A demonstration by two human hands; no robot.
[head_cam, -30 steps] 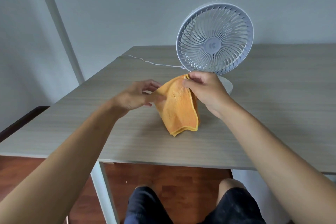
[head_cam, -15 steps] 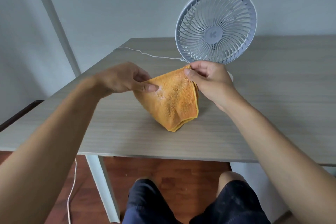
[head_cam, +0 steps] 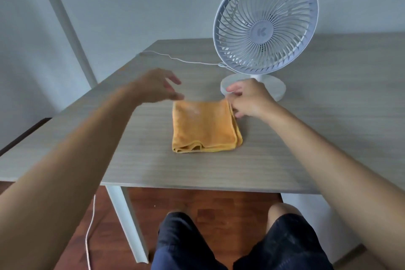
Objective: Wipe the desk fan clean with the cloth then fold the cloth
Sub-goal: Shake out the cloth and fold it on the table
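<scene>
The left hand (head_cam: 153,85) is blurred and hangs just above the far left corner of the cloth (head_cam: 203,126). Its grip is wide, the fingers are spread and they hold nothing. Whether the lowest fingertip touches the cloth I cannot tell, because of the blur. The right hand (head_cam: 249,99) is at the far right corner of the cloth. Its grip is loose and half wide, with the fingers curled forward, and it holds nothing; the lower fingers touch the right edge of the cloth or are just beside it.

The orange cloth lies flat on the bench (head_cam: 328,138), folded into a thick, nearly square packet. Several layers show at its near edge and at its right edge, where the hems lie one over the other.

Behind the right hand stands the desk fan (head_cam: 265,22), upright on its round white base, with the round grille turned to the person. The base is near the far right corner of the cloth but apart from it. A thin white cable (head_cam: 175,58) runs from the fan across the bench to the left far edge.

Under the near edge of the bench there is a white bench leg (head_cam: 127,223), a wooden floor (head_cam: 197,204) and the knees of the person in dark shorts (head_cam: 182,245).
</scene>
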